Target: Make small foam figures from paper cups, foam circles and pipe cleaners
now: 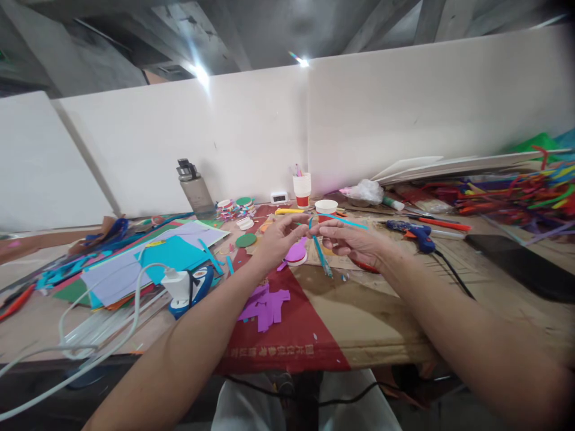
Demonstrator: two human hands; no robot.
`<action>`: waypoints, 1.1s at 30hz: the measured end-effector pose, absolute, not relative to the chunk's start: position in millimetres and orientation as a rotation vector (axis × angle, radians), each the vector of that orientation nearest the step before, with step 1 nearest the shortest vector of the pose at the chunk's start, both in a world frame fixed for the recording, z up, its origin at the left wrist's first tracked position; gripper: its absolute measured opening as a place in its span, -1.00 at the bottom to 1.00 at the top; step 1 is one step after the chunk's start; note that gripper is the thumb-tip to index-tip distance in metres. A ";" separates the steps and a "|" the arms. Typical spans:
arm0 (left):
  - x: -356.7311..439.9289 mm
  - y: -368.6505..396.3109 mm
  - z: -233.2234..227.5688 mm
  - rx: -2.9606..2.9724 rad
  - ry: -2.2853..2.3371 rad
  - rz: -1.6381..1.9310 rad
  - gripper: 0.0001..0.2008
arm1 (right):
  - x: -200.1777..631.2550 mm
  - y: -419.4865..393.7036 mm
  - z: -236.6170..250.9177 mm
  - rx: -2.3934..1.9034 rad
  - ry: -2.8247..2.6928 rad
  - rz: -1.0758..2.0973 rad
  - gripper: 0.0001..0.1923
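Both my hands meet above the middle of the work table [386,323]. My left hand [281,239] and my right hand [348,239] each pinch the same thin blue paper strip [344,221]. One end of the strip runs right past my right hand. Another blue strip [321,256] hangs down between the hands. Just under my hands lies a pink paper disc [296,252] on a white roll. Purple paper cut-outs [265,305] lie on a red cloth [287,335] nearer to me.
Coloured paper sheets [148,263] and a white plug with cable [177,284] lie at left. A water bottle [195,188], paper cups [302,188] and tape rolls stand at the back. A blue glue gun [415,232], a black phone [521,260] and coloured strips [516,191] lie at right.
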State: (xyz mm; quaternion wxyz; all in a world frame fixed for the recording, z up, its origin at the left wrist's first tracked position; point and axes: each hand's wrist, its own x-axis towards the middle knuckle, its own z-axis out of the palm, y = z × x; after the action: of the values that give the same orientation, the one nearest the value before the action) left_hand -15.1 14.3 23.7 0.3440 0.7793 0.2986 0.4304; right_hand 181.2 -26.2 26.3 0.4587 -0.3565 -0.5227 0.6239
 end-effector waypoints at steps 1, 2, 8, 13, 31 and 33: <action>-14.0 13.9 23.3 2.013 0.755 1.091 -0.61 | 180.3 -26.3 27.0 -0.910 -1.263 1.549 -0.73; -13.0 13.4 23.1 2.007 0.745 1.078 -0.60 | 179.4 -26.4 27.7 -0.943 -1.250 1.560 -0.73; -11.3 12.4 23.4 1.974 0.821 1.131 -0.80 | 173.9 -24.4 25.0 -1.031 -1.333 1.552 -0.70; -12.0 13.2 19.2 1.891 0.893 1.157 -0.70 | 169.5 -22.3 20.6 -1.038 -1.382 1.554 -0.69; -11.8 20.3 15.1 1.532 0.920 0.795 -0.71 | 215.0 -34.5 62.4 -0.655 -1.253 1.192 -0.68; -9.6 14.9 14.4 1.737 1.022 0.686 -0.68 | 212.1 -35.4 61.5 -0.655 -1.249 1.194 -0.68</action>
State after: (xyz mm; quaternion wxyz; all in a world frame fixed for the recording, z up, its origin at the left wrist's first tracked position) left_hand -9.6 14.9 14.4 0.4853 0.7135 0.4197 0.2817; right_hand 212.1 -35.4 61.5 0.6026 -0.2827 -0.5394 0.5158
